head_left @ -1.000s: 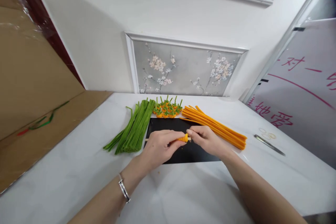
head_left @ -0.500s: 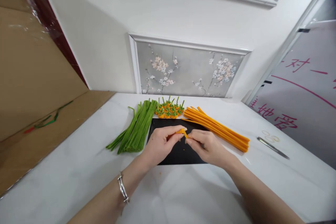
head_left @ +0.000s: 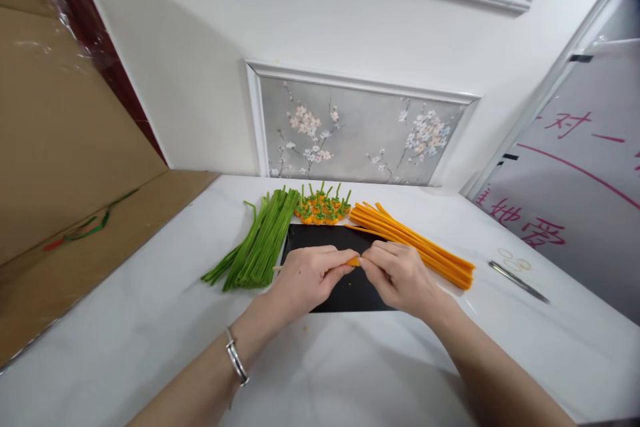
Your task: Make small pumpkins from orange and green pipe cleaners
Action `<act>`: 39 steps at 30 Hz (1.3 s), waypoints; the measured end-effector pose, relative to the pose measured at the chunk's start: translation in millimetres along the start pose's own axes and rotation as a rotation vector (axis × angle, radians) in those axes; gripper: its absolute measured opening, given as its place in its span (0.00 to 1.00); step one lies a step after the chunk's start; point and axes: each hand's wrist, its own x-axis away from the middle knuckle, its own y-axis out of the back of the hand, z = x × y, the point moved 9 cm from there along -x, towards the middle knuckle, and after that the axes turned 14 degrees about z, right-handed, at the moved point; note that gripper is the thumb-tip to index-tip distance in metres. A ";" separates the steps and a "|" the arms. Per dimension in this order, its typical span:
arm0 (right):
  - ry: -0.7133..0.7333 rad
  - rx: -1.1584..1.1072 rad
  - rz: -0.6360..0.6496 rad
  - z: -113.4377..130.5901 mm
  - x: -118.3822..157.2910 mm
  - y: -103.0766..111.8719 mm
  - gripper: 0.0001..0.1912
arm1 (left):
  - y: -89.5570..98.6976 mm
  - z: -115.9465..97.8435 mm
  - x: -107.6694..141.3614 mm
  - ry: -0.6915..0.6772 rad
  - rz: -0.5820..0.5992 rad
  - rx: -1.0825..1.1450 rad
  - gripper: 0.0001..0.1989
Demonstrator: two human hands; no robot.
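Over the black mat (head_left: 345, 297), my two hands meet at a short piece of orange pipe cleaner (head_left: 354, 261). My left hand (head_left: 307, 280) is closed on it, thumb against forefinger. A pale stick end (head_left: 277, 269) pokes out behind the left knuckles; how it joins the orange piece is hidden. My right hand (head_left: 400, 275) pinches the other end of the orange piece, its fingertips nearly touching the left ones. Just behind the mat stand several small orange pieces with green stems (head_left: 323, 208).
Green pipe cleaners (head_left: 265, 243) lie bundled left of the mat, orange pipe cleaners (head_left: 420, 247) right of it. Farther right are a slim metal tool (head_left: 520, 282) and pale rubber bands (head_left: 511, 264). Cardboard (head_left: 100, 240) borders the white table at left; a wall stands behind.
My hands have come closer together, and the right hand has turned over the orange piece. Less of the orange shows now. The pale stick end has appeared behind my left hand.
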 end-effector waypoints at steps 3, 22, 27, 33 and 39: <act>-0.050 -0.097 0.039 -5.7 -1.9 -1.4 0.16 | -0.7 -3.9 0.3 -0.047 -0.006 -0.032 0.10; -0.506 -1.669 0.341 -34.0 10.6 -78.9 0.13 | -9.9 10.0 2.7 0.127 -0.086 0.427 0.13; -0.470 -1.633 0.303 -31.2 8.0 -72.8 0.13 | -13.4 7.0 -2.4 0.063 -0.043 0.729 0.11; -0.244 -0.868 -0.111 -46.9 7.2 -12.9 0.08 | -27.8 24.0 -2.8 0.172 0.062 1.156 0.20; 0.123 -0.443 -0.166 -21.7 5.3 6.5 0.14 | -38.4 16.6 -1.9 0.157 0.205 1.281 0.20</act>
